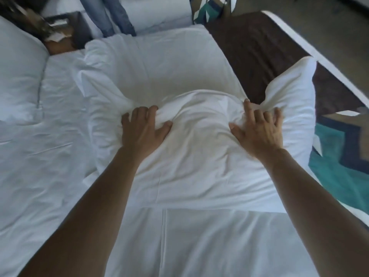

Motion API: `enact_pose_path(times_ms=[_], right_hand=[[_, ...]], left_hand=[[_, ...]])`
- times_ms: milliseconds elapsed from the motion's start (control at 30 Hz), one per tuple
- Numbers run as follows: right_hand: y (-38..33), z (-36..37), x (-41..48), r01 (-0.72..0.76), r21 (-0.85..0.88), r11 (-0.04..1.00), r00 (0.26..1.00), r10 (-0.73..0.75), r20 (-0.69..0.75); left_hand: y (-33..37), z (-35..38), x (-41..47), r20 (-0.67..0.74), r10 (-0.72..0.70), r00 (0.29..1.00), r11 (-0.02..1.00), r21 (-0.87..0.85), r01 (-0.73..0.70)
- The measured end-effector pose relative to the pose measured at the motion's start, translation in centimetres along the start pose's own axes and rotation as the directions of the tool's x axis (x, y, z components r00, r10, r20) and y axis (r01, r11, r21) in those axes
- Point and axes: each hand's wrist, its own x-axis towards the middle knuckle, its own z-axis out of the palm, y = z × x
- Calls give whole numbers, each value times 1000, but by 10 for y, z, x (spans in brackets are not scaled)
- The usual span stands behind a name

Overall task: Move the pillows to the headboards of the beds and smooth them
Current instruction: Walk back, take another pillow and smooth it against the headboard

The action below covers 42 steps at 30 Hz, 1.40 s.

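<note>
A white pillow lies in front of me on the white bed. Both hands grip it. My left hand pinches a bunch of its cover on the left, fingers curled into the fabric. On the right, my right hand clutches the cover, and the pillow's right corner sticks up beyond it. A second white pillow lies flat just behind the held one, against the dark brown headboard. A third pillow rests at the far left.
A dark nightstand with papers stands at the upper left. A person's legs in jeans stand beyond the bed. Teal patterned carpet shows on the right, next to a white strip along the headboard.
</note>
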Motion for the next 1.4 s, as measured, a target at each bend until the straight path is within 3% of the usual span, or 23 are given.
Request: enact_pose_path(times_ms=[133, 300, 467, 600, 700, 833, 1033, 1100, 1200, 1300, 1400], right_hand=[[-6, -60, -76, -23, 2, 1000, 999, 23, 23], [-21, -115, -185, -45, -4, 999, 998, 45, -41], [-30, -143, -242, -47, 12, 999, 992, 48, -114], [-16, -143, -248, 7, 70, 997, 993, 1, -122], [-3, -134, -246, 151, 85, 985, 966, -129, -224], [10, -116, -225, 281, 35, 959, 890, -247, -383], [29, -126, -152, 422, 165, 891, 848, -324, -420], [27, -140, -131, 458, 217, 862, 841, -341, -419], [25, -164, -119, 438, 303, 846, 855, -289, -429], [25, -185, -116, 428, 393, 814, 873, -259, -414], [34, -187, -112, 361, 431, 827, 917, -232, -323]], left_hand=[[0, -52, -76, -175, 60, 983, 998, 5, -60], [-6, -118, -181, -86, 32, 996, 999, 39, -28], [-24, -164, -242, -120, 82, 989, 996, -11, -84], [-56, -179, -242, -32, 137, 990, 989, 64, -134], [-71, -184, -234, 69, 183, 981, 983, -10, -183], [-81, -182, -232, 5, 268, 963, 963, -41, -268], [-90, -196, -184, -9, 347, 938, 935, -76, -347], [-95, -211, -164, -23, 278, 960, 955, -102, -279], [-104, -223, -145, 128, 206, 970, 955, -240, -171], [-114, -221, -139, 393, 239, 888, 952, -274, -135], [-121, -218, -136, 387, 214, 897, 950, -296, -99]])
